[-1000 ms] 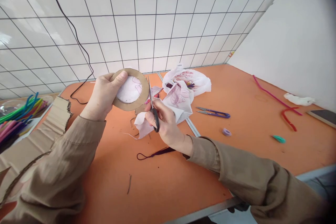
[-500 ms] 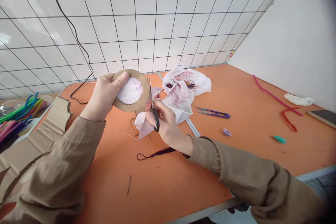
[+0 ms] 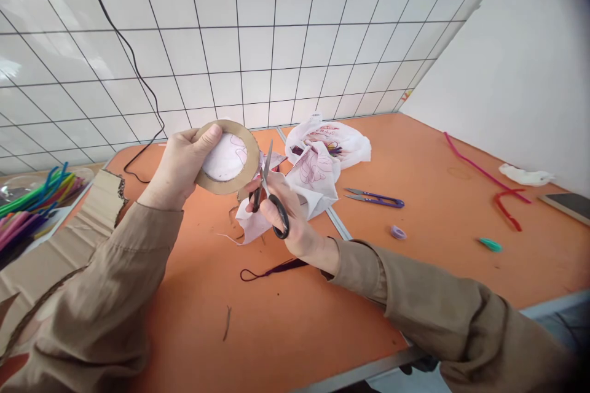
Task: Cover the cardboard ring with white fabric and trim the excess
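My left hand [image 3: 184,156] grips a brown cardboard ring [image 3: 236,183] by its left side, thumb on the front face. White fabric with purple line drawing [image 3: 225,158] shows through the ring's opening. In my right hand [image 3: 291,212] are black-handled scissors [image 3: 280,215], blades parted and pointing up beside the ring's right edge. Some fabric lies near the blades; whether they touch it I cannot tell. Below and behind my right hand, loose white cloth with purple lines [image 3: 313,175] spreads over the table.
A white plastic bag [image 3: 354,144] stands at the back. To the right lie purple thread snips [image 3: 375,198], a lilac ring [image 3: 398,232], a green bundle [image 3: 490,244] and pipe cleaners [image 3: 483,166]. A dark tassel [image 3: 276,269] lies in front; corrugated cardboard [image 3: 69,221] is at left.
The scissors have opened and tilted, with their handles now spread apart in my right hand. The cardboard ring has shifted slightly left with my left hand.
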Motion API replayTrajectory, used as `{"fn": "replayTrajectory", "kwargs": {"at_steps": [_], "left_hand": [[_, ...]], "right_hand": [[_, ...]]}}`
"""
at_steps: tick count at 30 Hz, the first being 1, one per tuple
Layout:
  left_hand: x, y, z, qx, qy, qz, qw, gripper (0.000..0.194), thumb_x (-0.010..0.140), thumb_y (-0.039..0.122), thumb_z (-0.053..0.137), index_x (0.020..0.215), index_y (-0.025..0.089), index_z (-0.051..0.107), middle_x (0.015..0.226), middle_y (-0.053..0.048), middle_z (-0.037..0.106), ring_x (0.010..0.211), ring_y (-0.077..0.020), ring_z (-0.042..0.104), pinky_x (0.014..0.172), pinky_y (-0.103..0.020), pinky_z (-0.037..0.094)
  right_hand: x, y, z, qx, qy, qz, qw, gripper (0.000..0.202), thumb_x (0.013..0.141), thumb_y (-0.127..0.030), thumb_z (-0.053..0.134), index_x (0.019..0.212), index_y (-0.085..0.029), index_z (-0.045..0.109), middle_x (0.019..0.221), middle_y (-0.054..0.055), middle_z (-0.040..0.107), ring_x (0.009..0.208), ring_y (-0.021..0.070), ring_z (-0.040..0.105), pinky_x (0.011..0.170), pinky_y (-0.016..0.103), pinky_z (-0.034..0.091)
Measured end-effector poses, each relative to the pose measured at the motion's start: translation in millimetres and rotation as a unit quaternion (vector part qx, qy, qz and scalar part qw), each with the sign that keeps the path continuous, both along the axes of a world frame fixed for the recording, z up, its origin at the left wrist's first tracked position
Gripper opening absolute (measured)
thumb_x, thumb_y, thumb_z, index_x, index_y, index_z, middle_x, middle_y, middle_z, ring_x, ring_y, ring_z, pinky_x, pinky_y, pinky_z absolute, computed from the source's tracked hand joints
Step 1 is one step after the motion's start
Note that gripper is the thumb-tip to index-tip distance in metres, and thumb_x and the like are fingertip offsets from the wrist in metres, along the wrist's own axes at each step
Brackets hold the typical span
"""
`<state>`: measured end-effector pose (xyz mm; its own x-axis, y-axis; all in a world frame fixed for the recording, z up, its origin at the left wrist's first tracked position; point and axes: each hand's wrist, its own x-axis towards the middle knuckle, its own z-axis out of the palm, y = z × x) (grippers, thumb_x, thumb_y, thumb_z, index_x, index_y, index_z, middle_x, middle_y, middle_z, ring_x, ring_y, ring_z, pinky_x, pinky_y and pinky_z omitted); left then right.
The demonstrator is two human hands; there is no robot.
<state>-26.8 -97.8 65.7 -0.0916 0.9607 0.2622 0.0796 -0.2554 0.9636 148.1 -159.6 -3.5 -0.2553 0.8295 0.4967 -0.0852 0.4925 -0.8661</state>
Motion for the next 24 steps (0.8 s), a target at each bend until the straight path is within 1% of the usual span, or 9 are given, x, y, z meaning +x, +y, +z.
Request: {"fn": "replayTrajectory", "kwargs": {"at_steps": [2,3,6,8,10,12,15,20,24], "left_hand": [[-0.2,-0.1,0.7,0.000,-0.004,-0.001,1.000,0.033,0.070,0.047,0.077,0.072,0.015,0.069,0.066,-0.003,0.065,0.056,-0.0129,0.057,0.051,-0.023,0.044],[-0.2,-0.4,1.2,-0.001,-0.006,-0.002,1.000,0.033,0.070,0.047,0.077,0.072,0.015,0.069,0.066,-0.003,0.064,0.056,-0.0124,0.056,0.050,-0.023,0.044],[0.4,-1.4,2.6,-0.003,-0.002,0.002,1.000,0.032,0.070,0.046,0.077,0.069,0.015,0.068,0.063,-0.002,0.062,0.053,-0.0113,0.053,0.047,-0.022,0.041],[0.6,-1.6,3.1,-0.002,0.005,0.004,1.000,0.033,0.070,0.046,0.077,0.068,0.015,0.067,0.062,-0.001,0.061,0.052,-0.0108,0.052,0.046,-0.022,0.040],[0.4,-1.3,3.0,-0.001,0.010,0.003,1.000,0.033,0.070,0.047,0.077,0.068,0.015,0.067,0.062,-0.001,0.061,0.053,-0.0107,0.053,0.046,-0.021,0.040],[-0.1,-0.6,2.3,0.000,0.013,0.003,1.000,0.034,0.069,0.048,0.077,0.068,0.016,0.067,0.062,-0.001,0.061,0.053,-0.0111,0.054,0.046,-0.021,0.041],[-1.0,0.3,1.2,0.003,0.016,0.006,1.000,0.035,0.069,0.049,0.077,0.069,0.016,0.067,0.063,-0.001,0.063,0.055,-0.0121,0.056,0.047,-0.021,0.043],[-0.7,0.1,0.7,0.003,0.019,0.001,1.000,0.035,0.070,0.050,0.076,0.071,0.016,0.068,0.064,-0.002,0.065,0.056,-0.0140,0.059,0.048,-0.023,0.044],[0.5,-0.3,1.4,0.001,0.014,0.004,1.000,0.034,0.070,0.048,0.076,0.069,0.016,0.067,0.063,-0.002,0.064,0.055,-0.0137,0.058,0.048,-0.023,0.044]], "right_hand": [[-0.4,-0.8,1.8,-0.003,-0.008,-0.009,1.000,0.035,0.085,-0.057,0.057,0.083,-0.022,0.058,0.075,0.004,0.051,0.085,0.0228,0.055,0.067,0.035,0.049],[-0.9,-1.3,2.3,-0.008,-0.007,-0.016,1.000,0.033,0.085,-0.054,0.059,0.079,-0.022,0.057,0.073,0.004,0.050,0.083,0.0222,0.055,0.065,0.034,0.048],[-2.5,-2.8,2.5,-0.033,0.010,-0.025,0.999,0.030,0.083,-0.048,0.065,0.073,-0.022,0.053,0.074,0.002,0.050,0.071,0.0168,0.053,0.060,0.030,0.046],[-3.0,-3.4,1.9,-0.040,0.022,-0.024,0.999,0.031,0.081,-0.048,0.067,0.075,-0.021,0.052,0.072,0.000,0.049,0.064,0.0133,0.050,0.058,0.029,0.045],[-3.0,-3.6,1.0,-0.041,0.030,-0.017,0.999,0.033,0.081,-0.051,0.066,0.078,-0.021,0.051,0.073,-0.001,0.048,0.060,0.0115,0.049,0.056,0.028,0.045],[-2.7,-3.4,0.1,-0.032,0.027,-0.017,0.999,0.036,0.082,-0.054,0.063,0.080,-0.020,0.052,0.076,-0.001,0.049,0.060,0.0111,0.052,0.056,0.029,0.045],[-2.1,-2.7,-0.7,-0.018,0.020,-0.019,0.999,0.037,0.084,-0.056,0.061,0.081,-0.020,0.053,0.081,0.001,0.050,0.065,0.0122,0.055,0.058,0.029,0.045],[-2.0,-2.9,-1.3,-0.040,0.034,0.015,0.998,0.034,0.086,-0.053,0.061,0.082,-0.021,0.051,0.070,-0.002,0.051,0.061,0.0113,0.053,0.057,0.027,0.047],[-1.9,-4.1,0.3,-0.047,0.033,0.009,0.998,0.033,0.085,-0.051,0.062,0.081,-0.020,0.051,0.065,-0.004,0.049,0.056,0.0098,0.050,0.055,0.026,0.044]]}}
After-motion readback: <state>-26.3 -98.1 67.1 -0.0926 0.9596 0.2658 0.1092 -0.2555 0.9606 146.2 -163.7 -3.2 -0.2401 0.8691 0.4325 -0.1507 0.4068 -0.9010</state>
